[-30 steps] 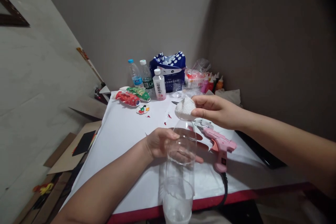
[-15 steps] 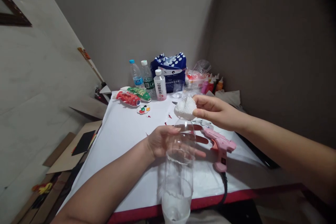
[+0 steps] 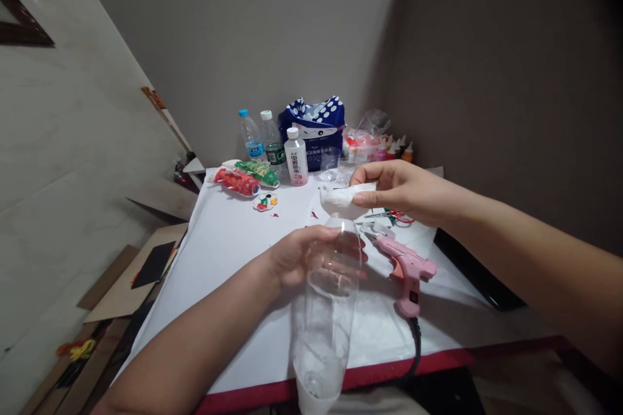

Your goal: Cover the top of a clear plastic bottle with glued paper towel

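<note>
My left hand (image 3: pixel 304 253) curls round the upper part of a clear plastic tube (image 3: pixel 331 311), which looks like stacked cups or a cut bottle. This tube leans slightly, its whitish end low at the table's front edge. Just above its top end, my right hand (image 3: pixel 389 191) pinches a white, soft-looking piece (image 3: pixel 343 198) with a textured surface, perhaps folded tissue, between thumb and fingers. Whether the white piece touches the tube I cannot tell. A pink glue gun (image 3: pixel 409 269) lies to the right of the tube, and red-handled scissors (image 3: pixel 402 216) lie partly beneath my right hand.
At the back stand several bottles, among them a white-capped one (image 3: pixel 296 159), and a blue bag (image 3: pixel 316 133). Red (image 3: pixel 236 181) and green (image 3: pixel 257 173) fish-shaped crafts lie at left, near a paint palette (image 3: pixel 265 202). A black cord (image 3: pixel 417 343) hangs over the front edge.
My left fingers, spread behind the tube before, have curled round it. The tube's lower end has shifted slightly left. My right hand has tilted the white piece and moved it a little right, uncovering the scissors.
</note>
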Demonstrator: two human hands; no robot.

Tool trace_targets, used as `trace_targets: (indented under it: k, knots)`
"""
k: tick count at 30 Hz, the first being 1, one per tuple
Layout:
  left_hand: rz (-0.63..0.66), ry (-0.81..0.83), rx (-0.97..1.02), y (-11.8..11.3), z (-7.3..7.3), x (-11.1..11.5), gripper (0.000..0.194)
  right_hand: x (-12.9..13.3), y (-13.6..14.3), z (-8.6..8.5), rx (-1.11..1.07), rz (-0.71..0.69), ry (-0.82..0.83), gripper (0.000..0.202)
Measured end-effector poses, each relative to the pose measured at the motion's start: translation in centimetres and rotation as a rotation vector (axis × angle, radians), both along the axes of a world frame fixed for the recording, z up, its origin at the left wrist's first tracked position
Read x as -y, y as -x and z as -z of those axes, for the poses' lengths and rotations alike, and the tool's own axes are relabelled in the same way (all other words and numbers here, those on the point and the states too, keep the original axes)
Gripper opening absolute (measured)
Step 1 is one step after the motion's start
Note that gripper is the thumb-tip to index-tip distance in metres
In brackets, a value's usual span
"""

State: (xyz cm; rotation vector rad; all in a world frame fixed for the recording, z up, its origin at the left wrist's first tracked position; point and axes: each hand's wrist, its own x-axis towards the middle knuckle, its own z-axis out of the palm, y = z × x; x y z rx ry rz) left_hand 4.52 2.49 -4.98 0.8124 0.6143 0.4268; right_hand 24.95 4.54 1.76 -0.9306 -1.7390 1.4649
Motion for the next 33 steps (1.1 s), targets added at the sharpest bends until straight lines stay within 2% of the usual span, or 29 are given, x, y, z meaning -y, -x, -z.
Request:
trace_targets:
  k: [3, 7, 15, 20, 27, 33]
  knots:
    - [0.019, -0.01, 0.026, 0.6, -0.2, -0.5, 0.053, -0.5, -0.2, 0.4, -0.049, -0.059, -0.021, 0.025]
    - [-0.019, -0.077, -0.032, 0.5, -0.4, -0.5, 0.044, -1.3, -0.5, 0.8, -0.005, -0.125, -0.081, 0.02]
    - [-0.11, -0.135, -0.079, -0.2, -0.7, 0.0, 0.046, -1.5, -0.3, 1.9, -0.02, -0.144, -0.048, 0.021]
    - [-0.133, -0.127, -0.106, -0.3, -0.7, 0.2, 0.049, -1.5, -0.1, 2.5, -0.065, -0.139, -0.032, 0.021]
    - [-0.156, -0.092, -0.048, -0.4, -0.7, 0.4, 0.049, -1.3, 0.0, 3.0, -0.1, -0.123, -0.015, 0.024]
    - [-0.163, -0.052, -0.076, -0.5, -0.5, 0.4, 0.045, -1.3, 0.1, 3.4, -0.069, -0.116, -0.068, 0.025]
